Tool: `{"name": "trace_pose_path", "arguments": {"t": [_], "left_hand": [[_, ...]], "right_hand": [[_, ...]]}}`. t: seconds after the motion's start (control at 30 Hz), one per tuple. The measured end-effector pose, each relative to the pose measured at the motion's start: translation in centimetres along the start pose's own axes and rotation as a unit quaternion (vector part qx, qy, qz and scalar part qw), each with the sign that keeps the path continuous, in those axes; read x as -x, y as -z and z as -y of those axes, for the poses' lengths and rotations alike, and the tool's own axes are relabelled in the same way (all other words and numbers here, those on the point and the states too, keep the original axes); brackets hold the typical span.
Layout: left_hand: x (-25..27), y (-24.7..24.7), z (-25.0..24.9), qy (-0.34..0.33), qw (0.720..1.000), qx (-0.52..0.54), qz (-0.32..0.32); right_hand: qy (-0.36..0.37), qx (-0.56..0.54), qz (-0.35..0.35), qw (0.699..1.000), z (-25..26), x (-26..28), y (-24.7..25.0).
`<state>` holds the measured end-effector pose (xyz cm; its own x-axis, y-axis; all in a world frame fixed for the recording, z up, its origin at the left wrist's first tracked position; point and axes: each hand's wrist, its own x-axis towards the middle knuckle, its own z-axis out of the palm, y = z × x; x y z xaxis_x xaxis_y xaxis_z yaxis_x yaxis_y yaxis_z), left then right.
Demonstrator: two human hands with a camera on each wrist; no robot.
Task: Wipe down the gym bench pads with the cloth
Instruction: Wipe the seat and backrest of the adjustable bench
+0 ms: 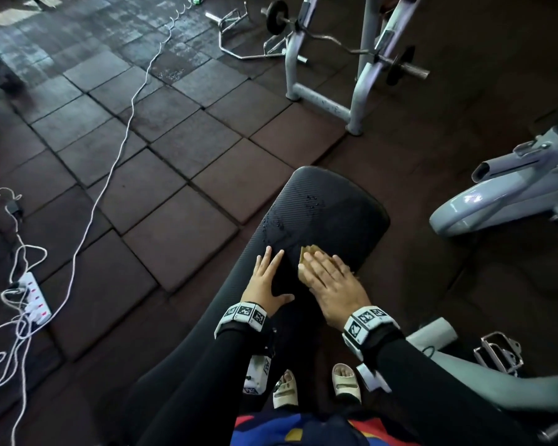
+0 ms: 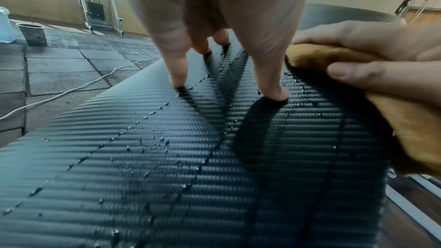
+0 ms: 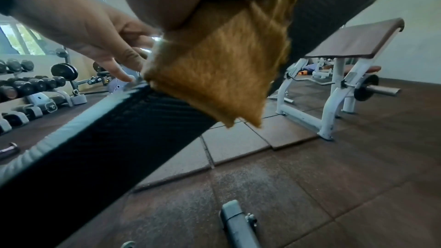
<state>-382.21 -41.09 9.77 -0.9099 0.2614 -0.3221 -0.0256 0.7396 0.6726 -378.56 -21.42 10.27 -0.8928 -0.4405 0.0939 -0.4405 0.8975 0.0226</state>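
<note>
A long black textured bench pad runs away from me, with water droplets beaded on it. My left hand lies flat on the pad's left side, its spread fingertips touching the surface. Beside it, my right hand presses a folded yellow-brown cloth onto the pad with straight fingers. In the right wrist view the cloth hangs over the pad's right edge below my palm. In the left wrist view, the right thumb lies along the cloth.
A white power strip with tangled cables lies on the rubber floor tiles at left. A grey rack with a curl barbell stands beyond the pad. A grey machine frame sits at right. A dumbbell rack is off to the side.
</note>
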Motion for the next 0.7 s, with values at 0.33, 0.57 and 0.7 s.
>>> {"name": "trace_pose_path", "arguments": {"t": [0.33, 0.57, 0.7], "left_hand": [[0.3, -0.1, -0.2, 0.011, 1.0, 0.0, -0.003], [0.3, -0.2, -0.1, 0.003, 1.0, -0.003, -0.004], [0.3, -0.2, 0.1, 0.0, 1.0, 0.007, -0.008]], "right_hand": [[-0.199, -0.054, -0.055, 0.977, -9.4, -5.5, 5.3], [-0.049, 0.02, 0.081, 0.995, -2.8, -4.6, 2.7], [0.006, 0.005, 0.022, 1.0, -0.9, 1.1, 0.9]]}}
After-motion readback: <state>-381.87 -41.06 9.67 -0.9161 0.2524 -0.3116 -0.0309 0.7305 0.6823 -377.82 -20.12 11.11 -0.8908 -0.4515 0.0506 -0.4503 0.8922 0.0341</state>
